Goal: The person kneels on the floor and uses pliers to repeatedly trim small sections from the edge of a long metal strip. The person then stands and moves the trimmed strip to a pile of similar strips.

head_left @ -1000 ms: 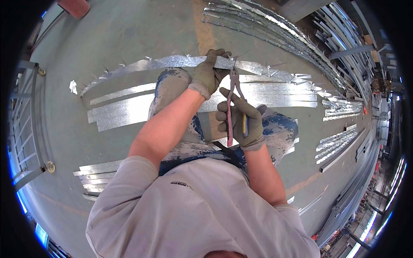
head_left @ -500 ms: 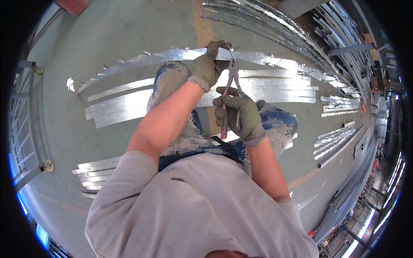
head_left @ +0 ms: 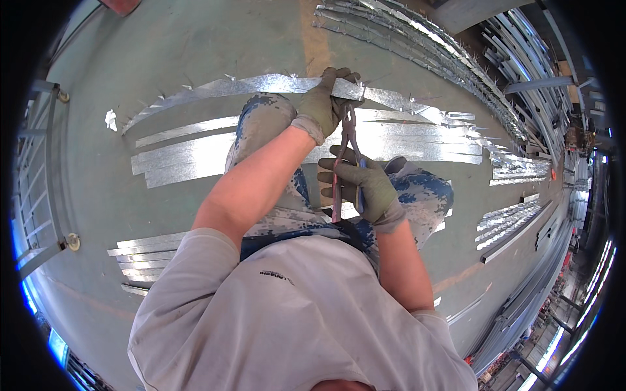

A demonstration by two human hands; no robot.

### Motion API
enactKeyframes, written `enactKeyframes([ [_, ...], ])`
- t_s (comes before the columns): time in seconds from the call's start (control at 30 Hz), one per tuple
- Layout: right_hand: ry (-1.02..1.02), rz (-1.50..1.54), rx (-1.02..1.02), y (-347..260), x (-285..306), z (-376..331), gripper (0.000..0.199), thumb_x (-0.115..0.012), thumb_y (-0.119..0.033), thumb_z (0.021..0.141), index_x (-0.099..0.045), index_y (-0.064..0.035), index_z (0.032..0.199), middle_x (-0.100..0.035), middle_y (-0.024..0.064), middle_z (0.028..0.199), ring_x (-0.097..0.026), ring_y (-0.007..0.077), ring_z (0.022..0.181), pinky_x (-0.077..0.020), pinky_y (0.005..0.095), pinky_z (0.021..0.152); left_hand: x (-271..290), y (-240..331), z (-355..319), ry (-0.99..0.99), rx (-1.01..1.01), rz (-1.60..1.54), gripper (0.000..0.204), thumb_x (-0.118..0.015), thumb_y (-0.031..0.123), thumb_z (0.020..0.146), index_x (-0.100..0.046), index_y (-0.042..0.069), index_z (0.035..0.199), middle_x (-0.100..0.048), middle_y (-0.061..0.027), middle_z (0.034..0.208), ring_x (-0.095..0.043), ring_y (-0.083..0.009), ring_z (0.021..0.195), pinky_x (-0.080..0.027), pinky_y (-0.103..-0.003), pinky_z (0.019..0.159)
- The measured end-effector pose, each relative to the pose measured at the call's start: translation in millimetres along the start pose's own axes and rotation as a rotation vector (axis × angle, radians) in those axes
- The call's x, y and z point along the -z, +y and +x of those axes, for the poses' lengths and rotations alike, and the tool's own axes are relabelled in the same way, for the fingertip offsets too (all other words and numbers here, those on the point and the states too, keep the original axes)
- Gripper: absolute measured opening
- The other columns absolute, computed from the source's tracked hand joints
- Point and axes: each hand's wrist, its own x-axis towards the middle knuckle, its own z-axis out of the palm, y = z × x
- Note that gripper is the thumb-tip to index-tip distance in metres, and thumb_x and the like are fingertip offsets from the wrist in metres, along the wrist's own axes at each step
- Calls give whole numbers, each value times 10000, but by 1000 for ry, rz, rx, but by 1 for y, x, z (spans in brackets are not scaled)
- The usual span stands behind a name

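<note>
Pliers (head_left: 349, 122) have pulled back, left hand (head_left: 319, 107) pinching the shiny, spiked metal strip (head_left: 283, 85), right hand (head_left: 375, 188) loosely holding them.

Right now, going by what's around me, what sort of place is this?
Probably a metalworking shop: flat sheet-metal strips lie on the floor, long metal bars lie along the right side, and your right hand holds pliers.
</note>
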Motion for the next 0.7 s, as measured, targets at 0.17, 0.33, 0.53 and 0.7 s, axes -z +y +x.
enactKeyframes([
  [0.17,118,-56,64,6,-5,10,486,-763,-152,1030,-585,-8,1459,-735,198,1350,-761,312,1144,-671,472,887,-5,-4,-1,-11,8,-13,490,-521,398,1194,-572,-18,1447,-732,-186,1338,-753,-308,1167,-685,-497,1018],
  [0.33,203,-156,143,7,-7,18,424,-800,-197,1013,-638,-2,1352,-761,155,1205,-772,254,1004,-663,410,837,-8,-6,0,-7,9,-13,498,-530,400,1189,-559,-5,1477,-718,-177,1362,-750,-297,1168,-686,-490,1015],
  [0.53,273,-278,205,8,-15,21,323,-776,-205,996,-669,-19,1236,-734,70,971,-724,170,869,-613,350,752,-12,-6,-1,-57,-29,32,521,-522,418,1197,-563,-3,1500,-698,-148,1427,-725,-270,1226,-670,-413,1038],
  [0.7,376,-407,205,3,-27,23,291,-762,-221,998,-676,-40,1210,-698,38,944,-639,121,799,-568,314,696,-13,-5,-2,-53,-26,48,506,-524,413,1202,-574,12,1506,-698,-128,1448,-714,-243,1259,-651,-359,1044],
])
